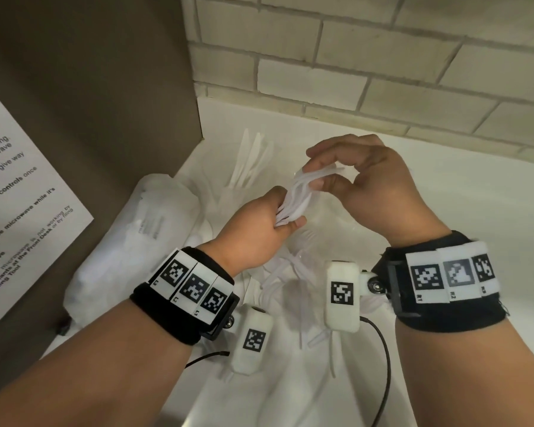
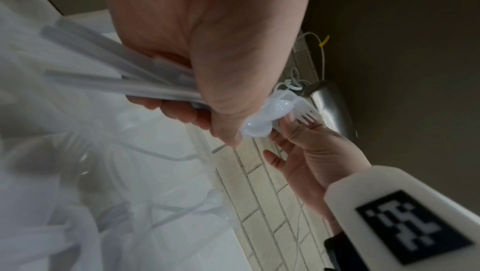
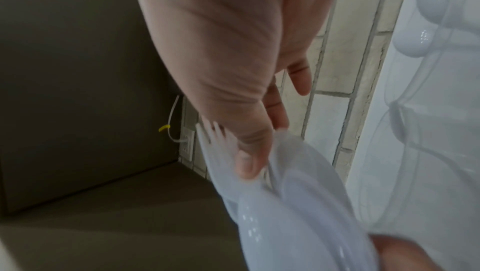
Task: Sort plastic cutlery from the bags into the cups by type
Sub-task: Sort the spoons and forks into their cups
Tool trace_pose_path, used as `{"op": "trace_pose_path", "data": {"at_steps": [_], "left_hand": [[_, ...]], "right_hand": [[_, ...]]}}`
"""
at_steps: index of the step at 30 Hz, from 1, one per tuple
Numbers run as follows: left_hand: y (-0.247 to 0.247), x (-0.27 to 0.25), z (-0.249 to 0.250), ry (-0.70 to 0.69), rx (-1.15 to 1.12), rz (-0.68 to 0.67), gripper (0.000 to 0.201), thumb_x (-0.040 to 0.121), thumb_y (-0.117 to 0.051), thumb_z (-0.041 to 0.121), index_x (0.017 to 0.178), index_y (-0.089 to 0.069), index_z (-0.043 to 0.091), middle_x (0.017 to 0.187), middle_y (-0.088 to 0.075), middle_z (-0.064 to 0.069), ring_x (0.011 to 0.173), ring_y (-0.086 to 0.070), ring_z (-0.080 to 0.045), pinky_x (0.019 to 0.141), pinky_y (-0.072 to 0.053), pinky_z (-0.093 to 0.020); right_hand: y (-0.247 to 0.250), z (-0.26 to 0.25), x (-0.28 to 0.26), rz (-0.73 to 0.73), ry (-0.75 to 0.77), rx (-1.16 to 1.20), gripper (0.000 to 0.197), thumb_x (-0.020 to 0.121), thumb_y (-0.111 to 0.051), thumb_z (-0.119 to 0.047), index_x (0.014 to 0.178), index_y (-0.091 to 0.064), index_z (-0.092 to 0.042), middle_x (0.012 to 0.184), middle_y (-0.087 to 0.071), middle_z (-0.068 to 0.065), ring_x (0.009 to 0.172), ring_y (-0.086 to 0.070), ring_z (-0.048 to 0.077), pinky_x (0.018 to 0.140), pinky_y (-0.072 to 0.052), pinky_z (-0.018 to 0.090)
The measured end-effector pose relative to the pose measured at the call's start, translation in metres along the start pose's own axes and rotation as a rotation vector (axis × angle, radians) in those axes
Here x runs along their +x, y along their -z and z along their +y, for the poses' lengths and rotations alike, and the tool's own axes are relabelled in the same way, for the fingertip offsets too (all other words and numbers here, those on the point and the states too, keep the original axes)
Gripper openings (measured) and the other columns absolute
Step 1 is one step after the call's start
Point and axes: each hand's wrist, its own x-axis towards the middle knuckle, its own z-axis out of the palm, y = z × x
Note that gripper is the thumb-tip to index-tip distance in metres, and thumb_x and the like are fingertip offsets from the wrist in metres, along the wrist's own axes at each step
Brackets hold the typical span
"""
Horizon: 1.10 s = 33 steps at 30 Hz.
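My left hand point(image 1: 285, 218) grips a bundle of white plastic cutlery point(image 1: 295, 197) by the handles, above the counter. In the left wrist view the handles point(image 2: 111, 82) fan out to the left, and spoon bowls point(image 2: 259, 125) and a fork point(image 2: 306, 115) stick out past the thumb. My right hand point(image 1: 316, 177) pinches the fork's head point(image 3: 211, 142) at the top of the bundle, thumb point(image 3: 249, 162) in front and fingers behind. White knives point(image 1: 250, 161) stand upright behind the hands, seemingly in a clear cup whose wall I can barely make out.
A filled plastic bag point(image 1: 136, 241) lies at the left against a brown appliance wall point(image 1: 105, 103). Loose white cutlery point(image 1: 290, 272) is strewn over the white counter point(image 1: 460, 211) under my wrists. A brick wall point(image 1: 383, 72) closes off the back.
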Motion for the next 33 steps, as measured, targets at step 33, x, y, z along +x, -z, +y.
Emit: {"op": "trace_pose_path", "data": {"at_steps": [33], "left_hand": [[-0.006,-0.003,0.004,-0.050,-0.059,-0.027,0.027,0.096,-0.055,0.028,0.112,-0.053,0.007,0.096,-0.067,-0.011,0.086,-0.061,-0.026,0.072,-0.045,-0.029]], "right_hand": [[-0.003,-0.008,0.008,0.066,-0.139,0.913,0.017,0.094,-0.044,-0.011,0.108,-0.050,-0.005,0.085,-0.062,0.005,0.093,-0.068,0.028,0.092,-0.053,0.045]]}}
